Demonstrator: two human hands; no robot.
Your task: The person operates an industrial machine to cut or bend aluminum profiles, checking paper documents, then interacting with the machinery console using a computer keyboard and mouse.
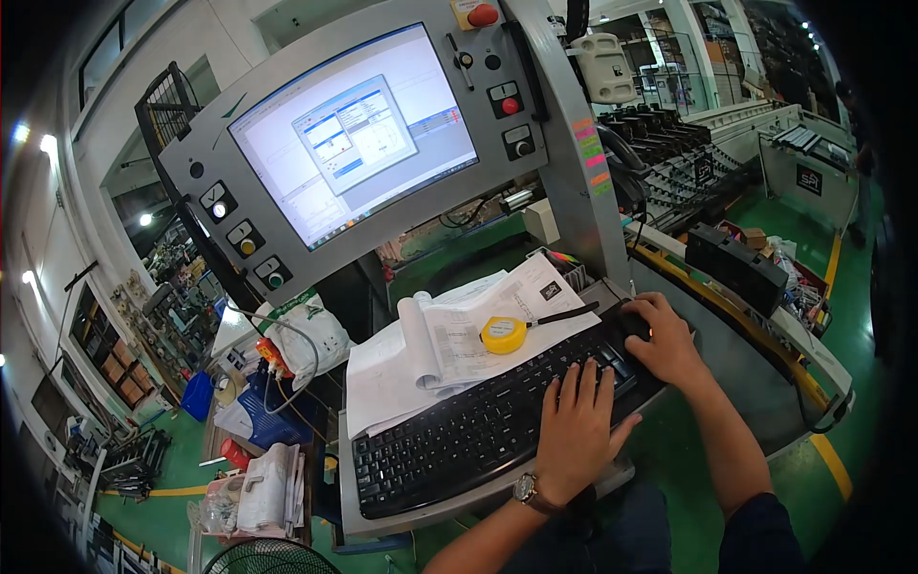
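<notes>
My left hand [579, 421], with a wristwatch [525, 489] on the wrist, lies over the right part of a black keyboard [449, 446]. Its fingers are stretched out on the keys and hold nothing. To the right of the keyboard, my right hand [666, 342] rests curved over a dark computer mouse [629, 325], which it partly hides. Behind the keyboard are printed papers [449, 349], one sheet curled up. A yellow tape measure [503, 335] with a black strap sits on them. Above, a monitor [359, 134] shows a software window with a dialog in front.
Buttons and a red emergency stop [483, 15] frame the monitor. On the left, a side table carries a white bag [311, 337], a blue bin [273, 409] and stacked papers [271, 488]. A fan [271, 557] stands at the bottom. Machinery [669, 143] stretches along the right.
</notes>
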